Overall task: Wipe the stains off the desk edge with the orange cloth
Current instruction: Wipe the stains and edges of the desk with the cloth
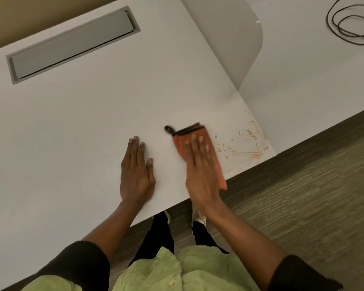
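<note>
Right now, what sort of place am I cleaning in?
Probably an office: a white desk with a grey cable-access flap, a neighbouring desk carrying a coiled black cable, and carpeted floor.

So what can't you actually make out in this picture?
- Head view: the orange cloth is mostly covered by the right hand, which is blurred.
- Any stains under the cloth are hidden.
- The black cable runs off the right edge.
- The shoes are partly hidden by the desk and arm.
</note>
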{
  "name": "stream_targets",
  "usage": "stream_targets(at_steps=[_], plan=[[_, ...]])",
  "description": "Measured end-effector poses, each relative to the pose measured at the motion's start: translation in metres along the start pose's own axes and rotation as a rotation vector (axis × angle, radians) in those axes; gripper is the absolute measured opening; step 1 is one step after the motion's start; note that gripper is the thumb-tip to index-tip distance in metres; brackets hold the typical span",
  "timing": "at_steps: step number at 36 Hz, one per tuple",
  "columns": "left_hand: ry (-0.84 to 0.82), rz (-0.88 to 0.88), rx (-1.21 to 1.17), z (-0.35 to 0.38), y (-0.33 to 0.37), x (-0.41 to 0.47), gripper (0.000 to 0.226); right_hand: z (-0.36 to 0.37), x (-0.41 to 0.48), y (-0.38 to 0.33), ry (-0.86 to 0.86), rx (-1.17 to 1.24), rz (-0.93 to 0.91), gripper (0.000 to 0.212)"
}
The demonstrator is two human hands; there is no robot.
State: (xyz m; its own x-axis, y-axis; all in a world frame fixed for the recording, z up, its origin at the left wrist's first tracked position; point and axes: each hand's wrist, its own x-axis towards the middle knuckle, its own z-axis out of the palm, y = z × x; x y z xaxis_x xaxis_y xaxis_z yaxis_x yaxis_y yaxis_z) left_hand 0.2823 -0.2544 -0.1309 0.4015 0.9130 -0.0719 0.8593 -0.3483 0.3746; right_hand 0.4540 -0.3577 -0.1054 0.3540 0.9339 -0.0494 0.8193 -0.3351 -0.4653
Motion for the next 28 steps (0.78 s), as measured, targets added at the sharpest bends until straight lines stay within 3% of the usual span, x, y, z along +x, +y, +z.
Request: stream_targets(at_steps=[6, 14, 17, 22, 28], plan=[[0.010, 0.006, -0.004, 0.002, -0.001, -0.001, 0.062, -0.006, 0.068, 0.000, 0.097, -0.050, 0.229, 0.069], [0.011, -0.012, 0.003, 0.004, -0.002, 0.000, 0.063, 0.021, -0.013, -0.032, -0.080, 0.001, -0.036, 0.070], [0.010, 0.000, 0.009, 0.004, -0.003, 0.000, 0.062, 0.010, -0.004, -0.011, -0.032, -0.049, 0.018, 0.069], [0.004, -0.007, 0.003, 0.004, -0.002, -0.001, 0.062, -0.013, 0.060, 0.014, 0.093, -0.136, 0.258, 0.066], [0.005, -0.007, 0.007, 0.006, -0.003, -0.001, 0.061, 0.002, 0.055, -0.022, 0.047, -0.088, 0.229, 0.063]])
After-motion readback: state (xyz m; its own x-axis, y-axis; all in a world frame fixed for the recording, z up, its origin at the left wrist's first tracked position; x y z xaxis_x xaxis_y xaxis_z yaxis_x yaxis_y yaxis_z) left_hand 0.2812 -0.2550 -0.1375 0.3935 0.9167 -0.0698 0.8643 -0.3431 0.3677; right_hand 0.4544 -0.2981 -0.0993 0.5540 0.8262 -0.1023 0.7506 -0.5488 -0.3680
